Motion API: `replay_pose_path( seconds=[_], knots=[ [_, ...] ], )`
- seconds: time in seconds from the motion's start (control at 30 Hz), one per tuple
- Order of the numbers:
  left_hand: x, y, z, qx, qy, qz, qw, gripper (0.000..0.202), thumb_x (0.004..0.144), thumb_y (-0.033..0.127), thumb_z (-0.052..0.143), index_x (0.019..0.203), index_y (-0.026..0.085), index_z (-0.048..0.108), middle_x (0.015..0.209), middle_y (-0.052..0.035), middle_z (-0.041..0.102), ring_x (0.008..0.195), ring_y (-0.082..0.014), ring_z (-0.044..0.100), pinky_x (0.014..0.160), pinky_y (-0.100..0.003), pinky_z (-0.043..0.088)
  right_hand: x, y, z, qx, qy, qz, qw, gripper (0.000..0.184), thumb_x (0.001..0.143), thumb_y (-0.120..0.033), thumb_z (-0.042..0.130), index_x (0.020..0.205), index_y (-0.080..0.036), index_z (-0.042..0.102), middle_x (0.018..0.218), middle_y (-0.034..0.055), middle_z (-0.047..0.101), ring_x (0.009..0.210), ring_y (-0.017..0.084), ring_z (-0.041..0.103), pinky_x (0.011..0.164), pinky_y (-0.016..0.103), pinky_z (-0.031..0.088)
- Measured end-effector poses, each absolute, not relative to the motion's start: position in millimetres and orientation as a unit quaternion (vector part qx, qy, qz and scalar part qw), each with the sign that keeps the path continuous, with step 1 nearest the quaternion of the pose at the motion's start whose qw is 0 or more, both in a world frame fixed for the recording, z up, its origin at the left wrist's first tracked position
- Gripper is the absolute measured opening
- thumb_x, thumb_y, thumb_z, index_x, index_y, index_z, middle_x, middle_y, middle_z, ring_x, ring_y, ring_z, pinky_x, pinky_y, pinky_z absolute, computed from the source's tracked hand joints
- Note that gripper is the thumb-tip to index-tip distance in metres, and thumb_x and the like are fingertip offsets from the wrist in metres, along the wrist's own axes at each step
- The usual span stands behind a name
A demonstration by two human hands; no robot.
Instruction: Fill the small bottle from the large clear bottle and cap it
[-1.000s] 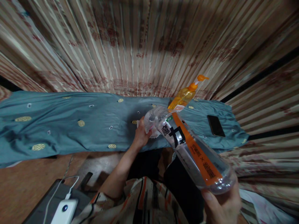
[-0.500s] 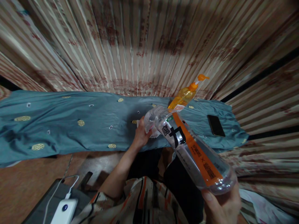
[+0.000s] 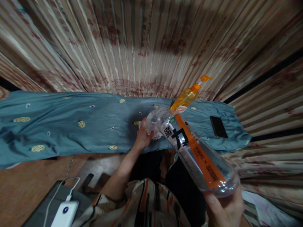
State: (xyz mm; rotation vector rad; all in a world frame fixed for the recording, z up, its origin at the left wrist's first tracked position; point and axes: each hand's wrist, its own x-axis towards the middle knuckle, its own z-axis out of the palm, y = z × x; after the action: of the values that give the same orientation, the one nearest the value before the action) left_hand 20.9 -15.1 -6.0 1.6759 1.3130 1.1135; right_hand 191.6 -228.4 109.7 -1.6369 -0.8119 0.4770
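A large clear plastic bottle (image 3: 189, 151) with an orange stripe and black lettering lies tilted across my view, its neck end toward the middle. My right hand (image 3: 226, 205) is wrapped around its base at the lower right. At the other end, my left hand (image 3: 144, 135) grips the clear neck end. Some white crumpled material, like a tissue (image 3: 156, 135), shows beside its fingers against the bottle. The left fingertips are partly hidden. Just behind the bottle stands a pump bottle (image 3: 186, 98) of orange liquid with an orange pump head.
A teal patterned cloth (image 3: 63, 110) covers the long narrow table. A dark phone (image 3: 218, 127) lies on it at the right. Pleated curtains (image 3: 132, 47) hang behind. At the lower left, a white power bank (image 3: 65, 214) with a cable rests on a dark surface.
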Motion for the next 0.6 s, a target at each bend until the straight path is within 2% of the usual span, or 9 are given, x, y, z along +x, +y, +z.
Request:
replay_pose_path(
  seconds=[0.13,0.33,0.5,0.6],
  knots=[
    [20.1,-14.9,-7.3,0.654,0.508,0.43,0.358,0.077,0.076,0.021,0.072,0.143,0.022,0.033,0.133,-0.0138,0.059,0.12,-0.0308,0.061,0.101,-0.048,0.051,188.9,-229.3,112.2,-0.706,-0.346,0.229,0.574,0.097,0.064,-0.053,0.08,0.145,-0.018,0.039,0.141,0.0151,0.049,0.129,0.035,0.048,0.104,0.046,0.038],
    [20.5,-15.7,-5.4,0.649,0.511,0.428,0.366,0.076,0.077,0.023,0.072,0.143,0.021,0.034,0.133,-0.0139,0.059,0.122,-0.0308,0.06,0.103,-0.048,0.05,185.4,-226.5,115.1,-0.709,-0.314,0.228,0.589,0.101,0.057,-0.053,0.083,0.142,-0.018,0.042,0.14,0.0158,0.05,0.131,0.039,0.045,0.108,0.052,0.032],
    [20.3,-16.7,-4.3,0.644,0.514,0.43,0.368,0.076,0.077,0.024,0.072,0.143,0.021,0.035,0.131,-0.0127,0.06,0.119,-0.0299,0.061,0.1,-0.048,0.051,186.3,-225.2,114.3,-0.712,-0.325,0.199,0.589,0.097,0.054,-0.053,0.085,0.137,-0.017,0.048,0.133,0.0151,0.056,0.122,0.036,0.053,0.1,0.046,0.039],
    [20.4,-16.4,-4.3,0.648,0.512,0.429,0.366,0.074,0.077,0.022,0.071,0.142,0.021,0.035,0.131,-0.013,0.06,0.119,-0.0298,0.061,0.101,-0.047,0.051,188.3,-226.4,112.0,-0.712,-0.326,0.207,0.586,0.096,0.058,-0.054,0.082,0.139,-0.018,0.046,0.134,0.0145,0.056,0.123,0.036,0.052,0.099,0.045,0.04]
  ],
)
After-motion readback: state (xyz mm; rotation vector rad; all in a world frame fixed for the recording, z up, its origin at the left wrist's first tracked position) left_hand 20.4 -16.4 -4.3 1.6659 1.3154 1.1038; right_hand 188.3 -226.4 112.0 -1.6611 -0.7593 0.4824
